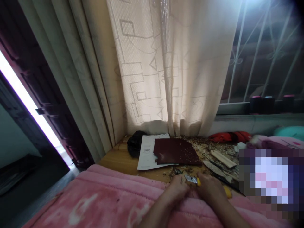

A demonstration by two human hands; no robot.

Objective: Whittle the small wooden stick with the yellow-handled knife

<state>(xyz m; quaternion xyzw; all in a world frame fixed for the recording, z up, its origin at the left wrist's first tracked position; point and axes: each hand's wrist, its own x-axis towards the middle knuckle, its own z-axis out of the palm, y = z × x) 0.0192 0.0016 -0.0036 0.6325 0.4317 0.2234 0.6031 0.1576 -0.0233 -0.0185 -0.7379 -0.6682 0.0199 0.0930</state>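
Observation:
My right hand is closed around the yellow handle of a knife. The knife's short silver blade points left, and the handle's yellow end shows past the far side of that hand. Close beside the blade tip, my left hand has its fingers curled in. Something small and dark shows at its fingertips, too blurred to name. Both hands are low, over the pink blanket at the edge of the wooden surface. Wood shavings lie scattered beyond them.
A dark red folder lies on white printed sheets, beside a black bag. To the right are a pale wood strip, a red bundle and a pixelated patch. A curtain hangs behind.

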